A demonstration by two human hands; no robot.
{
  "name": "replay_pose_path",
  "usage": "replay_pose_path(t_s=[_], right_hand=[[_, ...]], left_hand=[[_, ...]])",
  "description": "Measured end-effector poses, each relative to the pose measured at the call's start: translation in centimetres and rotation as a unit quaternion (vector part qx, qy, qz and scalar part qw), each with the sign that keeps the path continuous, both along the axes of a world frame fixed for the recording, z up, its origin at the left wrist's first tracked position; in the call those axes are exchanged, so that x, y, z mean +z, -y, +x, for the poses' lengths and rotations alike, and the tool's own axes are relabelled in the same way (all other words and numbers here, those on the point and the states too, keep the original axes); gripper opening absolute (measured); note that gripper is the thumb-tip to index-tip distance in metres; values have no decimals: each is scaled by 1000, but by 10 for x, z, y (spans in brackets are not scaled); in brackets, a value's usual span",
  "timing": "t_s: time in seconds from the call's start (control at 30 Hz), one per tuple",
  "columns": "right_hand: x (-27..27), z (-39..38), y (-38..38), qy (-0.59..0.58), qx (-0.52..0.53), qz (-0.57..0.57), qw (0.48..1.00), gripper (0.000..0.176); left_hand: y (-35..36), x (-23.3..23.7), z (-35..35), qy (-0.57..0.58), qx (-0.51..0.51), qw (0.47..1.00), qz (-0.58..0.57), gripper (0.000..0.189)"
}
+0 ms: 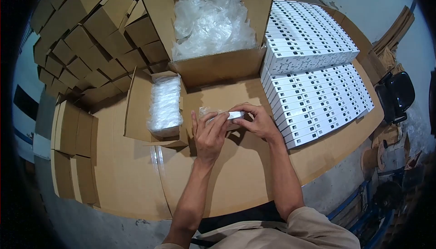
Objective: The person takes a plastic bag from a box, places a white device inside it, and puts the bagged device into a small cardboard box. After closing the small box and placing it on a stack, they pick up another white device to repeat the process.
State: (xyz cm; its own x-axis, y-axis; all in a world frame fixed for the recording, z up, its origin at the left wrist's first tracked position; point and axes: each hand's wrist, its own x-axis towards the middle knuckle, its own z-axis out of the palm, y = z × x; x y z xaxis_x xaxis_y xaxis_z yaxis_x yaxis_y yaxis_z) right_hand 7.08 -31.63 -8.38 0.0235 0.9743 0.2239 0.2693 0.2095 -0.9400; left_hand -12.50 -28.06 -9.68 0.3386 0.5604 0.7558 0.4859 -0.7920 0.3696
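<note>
Over the middle of the table, my left hand [210,138] and my right hand [260,123] are closed around a small white box [235,114] from either side. My right thumb and fingers pinch its right end. A clear plastic bag [204,111] shows at my left fingers; how far it covers the box is hidden by that hand. Left of my hands stands an open carton [131,113] holding a row of plastic-wrapped pieces [165,101]. Behind them, a larger open carton [220,69] is heaped with clear plastic bags [213,22].
Stacked white boxes [318,101] fill the table's right side. Brown cartons [79,67] are piled at the back left, and more cartons [72,153] stand at the left edge. Cardboard covers the table [127,176]. A black chair [399,90] is beyond the right edge.
</note>
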Motion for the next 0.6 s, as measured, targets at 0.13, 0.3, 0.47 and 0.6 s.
replay_pose_path(t_s=[0.13,0.3,0.47,0.6], right_hand=[[1,1,0,13,-1,-2,1000,29],[1,0,0,-22,9,5,1000,30],[12,-5,3,-49,11,43,998,32],[11,-2,3,-60,17,34,997,34]], left_hand=[[-4,4,-4,33,-11,998,-54,32],[-10,-1,-9,93,-60,983,-147,29],[-18,-10,-14,147,-126,940,-281,26],[-15,-9,-10,199,-116,907,-353,29]])
